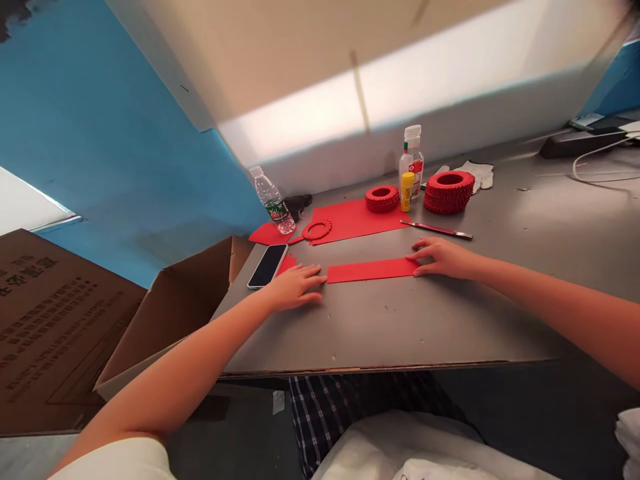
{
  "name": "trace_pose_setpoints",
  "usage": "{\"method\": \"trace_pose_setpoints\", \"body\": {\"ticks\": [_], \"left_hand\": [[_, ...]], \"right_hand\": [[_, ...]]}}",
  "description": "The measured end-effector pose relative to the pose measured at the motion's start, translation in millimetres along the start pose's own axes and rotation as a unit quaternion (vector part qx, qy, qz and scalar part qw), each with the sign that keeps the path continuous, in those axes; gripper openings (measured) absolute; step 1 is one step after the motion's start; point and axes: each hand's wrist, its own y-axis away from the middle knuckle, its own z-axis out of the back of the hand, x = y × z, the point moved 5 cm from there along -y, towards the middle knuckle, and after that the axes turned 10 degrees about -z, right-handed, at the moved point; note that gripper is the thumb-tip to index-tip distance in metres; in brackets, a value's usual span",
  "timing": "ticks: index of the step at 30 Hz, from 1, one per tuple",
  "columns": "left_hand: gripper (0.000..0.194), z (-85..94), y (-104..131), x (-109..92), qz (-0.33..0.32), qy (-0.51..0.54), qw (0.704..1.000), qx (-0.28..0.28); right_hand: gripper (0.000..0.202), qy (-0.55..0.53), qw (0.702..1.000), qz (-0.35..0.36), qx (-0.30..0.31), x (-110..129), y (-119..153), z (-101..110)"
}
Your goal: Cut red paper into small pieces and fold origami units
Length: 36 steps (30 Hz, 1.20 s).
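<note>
A long red paper strip (373, 270) lies flat on the grey table (360, 327) between my hands. My left hand (295, 288) rests palm down at the strip's left end, fingers spread and open. At the opposite end, my right hand (440, 259) touches the strip with its fingertips, thumb and fingers apart. Beyond the strip lie a craft knife or tweezers-like slim metal tool (437, 230) and a larger red paper sheet (345, 220). A phone (269, 266) is beside my left hand, partly over another red paper piece (287, 264).
Red pleated paper rings stand in a tall stack (449, 193) and a shorter one (382, 198); a single ring (317, 231) lies left. A yellow glue stick (407, 192), clear bottle (413, 143), tilted water bottle (274, 202) and white gloves (480, 175) are behind. An open cardboard box (175, 300) adjoins the left edge.
</note>
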Motion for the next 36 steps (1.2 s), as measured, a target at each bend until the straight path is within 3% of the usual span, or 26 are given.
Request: {"method": "trace_pose_setpoints", "body": {"ticks": [4,8,11,14,16,18,22,25,28,33,36], "left_hand": [[0.05,14.3,-22.8,-2.3,0.06,0.002,0.996,-0.059],[0.059,12.1,-56.0,-14.3,0.045,0.022,0.996,-0.073],[0.044,16.4,-69.8,-15.8,0.044,0.034,0.996,-0.075],[0.022,28.1,-66.5,-14.7,0.067,0.023,0.993,-0.096],[0.023,33.2,-57.5,-18.8,0.097,-0.005,0.987,-0.131],[0.03,29.2,-47.8,-30.7,0.118,-0.032,0.98,-0.16],[0.034,-5.2,-38.2,-69.3,0.075,-0.038,0.988,-0.126],[0.067,-26.3,-34.3,-85.3,0.072,-0.035,0.993,-0.086],[0.077,-32.6,-32.1,-86.7,0.082,-0.014,0.994,-0.067],[0.076,-30.3,-29.6,-85.7,0.103,-0.001,0.992,-0.066],[0.072,-28.1,-28.8,-99.7,0.068,-0.017,0.995,-0.075]], "right_hand": [[0.05,0.029,0.999,0.004,0.025,8.4,-15.5,8.7],[0.042,-0.002,0.998,-0.023,0.064,11.1,-24.7,10.9],[0.032,-0.064,0.994,-0.049,0.068,14.1,-23.2,13.1],[0.012,-0.043,0.998,-0.016,-0.036,23.4,-13.9,23.6],[0.015,0.031,0.984,0.027,-0.171,30.9,-1.6,32.9],[0.022,0.105,0.964,0.075,-0.232,37.6,11.0,31.0],[0.037,0.14,0.973,0.153,-0.104,47.0,21.4,5.7],[0.055,0.071,0.992,0.107,-0.009,55.3,13.5,-2.3],[0.051,0.032,0.997,0.055,0.037,72.1,-5.4,-7.0],[0.033,0.116,0.988,0.092,-0.052,104.8,-31.8,-21.3],[0.028,0.148,0.977,0.103,-0.116,111.4,-33.8,-30.5]]}}
